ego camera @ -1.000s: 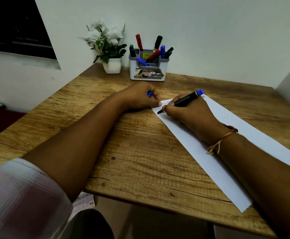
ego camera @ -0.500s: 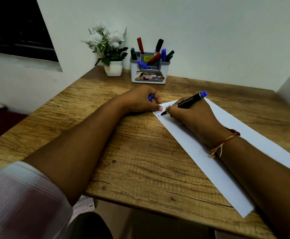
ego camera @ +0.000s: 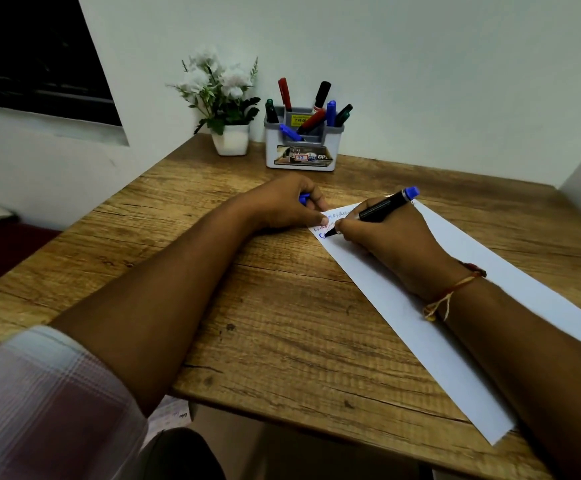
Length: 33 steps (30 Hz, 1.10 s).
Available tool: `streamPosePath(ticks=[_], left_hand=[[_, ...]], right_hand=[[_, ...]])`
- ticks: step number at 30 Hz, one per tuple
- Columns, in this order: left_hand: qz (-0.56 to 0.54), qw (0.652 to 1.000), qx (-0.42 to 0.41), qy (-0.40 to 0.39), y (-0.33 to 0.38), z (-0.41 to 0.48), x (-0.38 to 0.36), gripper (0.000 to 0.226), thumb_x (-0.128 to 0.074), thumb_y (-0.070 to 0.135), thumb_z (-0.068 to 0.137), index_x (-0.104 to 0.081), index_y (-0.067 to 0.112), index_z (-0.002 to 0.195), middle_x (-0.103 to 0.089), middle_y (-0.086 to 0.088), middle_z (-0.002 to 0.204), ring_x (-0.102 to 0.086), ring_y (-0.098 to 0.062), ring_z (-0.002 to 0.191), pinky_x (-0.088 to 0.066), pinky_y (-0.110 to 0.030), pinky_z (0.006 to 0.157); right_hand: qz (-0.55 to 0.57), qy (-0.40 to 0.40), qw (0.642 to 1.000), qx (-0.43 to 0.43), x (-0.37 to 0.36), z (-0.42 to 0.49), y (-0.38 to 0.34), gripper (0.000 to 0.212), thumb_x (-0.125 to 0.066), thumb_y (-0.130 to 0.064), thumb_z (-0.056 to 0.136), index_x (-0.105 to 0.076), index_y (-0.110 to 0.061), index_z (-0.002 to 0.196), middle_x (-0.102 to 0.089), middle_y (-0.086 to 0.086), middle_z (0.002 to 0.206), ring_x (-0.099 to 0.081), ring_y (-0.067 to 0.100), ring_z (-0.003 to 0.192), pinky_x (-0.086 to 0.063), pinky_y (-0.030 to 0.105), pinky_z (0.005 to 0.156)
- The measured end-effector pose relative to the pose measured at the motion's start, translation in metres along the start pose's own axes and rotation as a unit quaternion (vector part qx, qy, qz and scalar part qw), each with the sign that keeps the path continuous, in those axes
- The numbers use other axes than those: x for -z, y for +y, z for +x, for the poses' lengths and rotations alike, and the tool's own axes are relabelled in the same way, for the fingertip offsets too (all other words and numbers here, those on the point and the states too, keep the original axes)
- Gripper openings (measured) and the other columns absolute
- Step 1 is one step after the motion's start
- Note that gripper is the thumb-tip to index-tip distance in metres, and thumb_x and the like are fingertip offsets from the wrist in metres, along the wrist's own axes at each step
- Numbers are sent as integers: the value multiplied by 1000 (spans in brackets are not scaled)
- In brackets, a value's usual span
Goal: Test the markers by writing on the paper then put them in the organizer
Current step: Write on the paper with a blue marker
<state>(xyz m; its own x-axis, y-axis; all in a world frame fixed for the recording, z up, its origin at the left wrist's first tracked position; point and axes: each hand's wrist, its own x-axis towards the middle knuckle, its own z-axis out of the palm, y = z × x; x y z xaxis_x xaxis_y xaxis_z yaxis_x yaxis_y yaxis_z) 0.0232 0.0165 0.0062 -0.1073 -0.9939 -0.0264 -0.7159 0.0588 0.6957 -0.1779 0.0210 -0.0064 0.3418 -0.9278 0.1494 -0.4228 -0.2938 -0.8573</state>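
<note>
My right hand (ego camera: 382, 244) grips a black marker with a blue end (ego camera: 382, 207), its tip touching the top left corner of the white paper (ego camera: 420, 306), where a blue stroke sits below lines of blue and red writing. My left hand (ego camera: 282, 206) rests on the wooden table beside that corner, fingers pressing the paper's edge and curled around the blue cap (ego camera: 304, 198). The grey organizer (ego camera: 301, 143) stands at the back against the wall and holds several red, blue, green and black markers.
A white pot with white flowers (ego camera: 225, 109) stands left of the organizer. The wooden table (ego camera: 282, 323) has its front edge near my body. A wall corner closes the far right. A dark window is at upper left.
The marker tip has moved slightly down the paper's left corner and a short blue stroke has appeared. My left hand stays on the paper's edge. The view has shifted a little.
</note>
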Motion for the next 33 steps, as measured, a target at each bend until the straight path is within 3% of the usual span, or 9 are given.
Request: streamPosePath(ticks=[9, 15, 25, 29, 33], left_hand=[[-6, 1000, 4, -4, -1, 2, -2, 19, -79, 25, 82, -72, 27, 99, -74, 1, 94, -68, -17, 93, -54, -35, 88], [-8, 1000, 6, -2, -1, 2, -1, 19, -79, 24, 81, -71, 27, 98, -73, 1, 94, -68, -17, 95, -55, -37, 90], [-13, 1000, 7, -1, 0, 2, -1, 18, -79, 23, 82, -71, 27, 97, -70, 6, 87, -62, -4, 79, -48, -21, 70], [-13, 1000, 3, 1, -1, 2, -1, 18, -79, 22, 82, -70, 27, 98, -69, 6, 86, -62, -6, 80, -48, -21, 71], [-15, 1000, 4, -1, -2, 3, -1, 19, -79, 22, 83, -70, 26, 99, -70, 5, 89, -63, -8, 83, -50, -23, 74]], right_hand=[[-7, 7, 1000, 4, 2, 1, 2, 26, -74, -35, 72, -68, -9, 71, -61, -2, 63, -56, 11, 64, -44, 37, 63], [-3, 20, 1000, -4, 1, 2, 4, 26, -77, -38, 72, -70, -13, 71, -65, -2, 66, -60, 12, 66, -48, 39, 65], [-13, 17, 1000, 1, 3, 1, 1, 19, -78, -30, 81, -69, -17, 71, -65, -4, 67, -58, 10, 66, -44, 32, 63], [-13, 27, 1000, -5, 2, 1, 2, 22, -76, -34, 75, -65, -17, 64, -61, -5, 61, -55, 10, 62, -42, 34, 62], [-19, 30, 999, -7, 2, 1, 1, 22, -75, -29, 79, -67, -11, 70, -62, -2, 63, -56, 11, 63, -44, 34, 63]])
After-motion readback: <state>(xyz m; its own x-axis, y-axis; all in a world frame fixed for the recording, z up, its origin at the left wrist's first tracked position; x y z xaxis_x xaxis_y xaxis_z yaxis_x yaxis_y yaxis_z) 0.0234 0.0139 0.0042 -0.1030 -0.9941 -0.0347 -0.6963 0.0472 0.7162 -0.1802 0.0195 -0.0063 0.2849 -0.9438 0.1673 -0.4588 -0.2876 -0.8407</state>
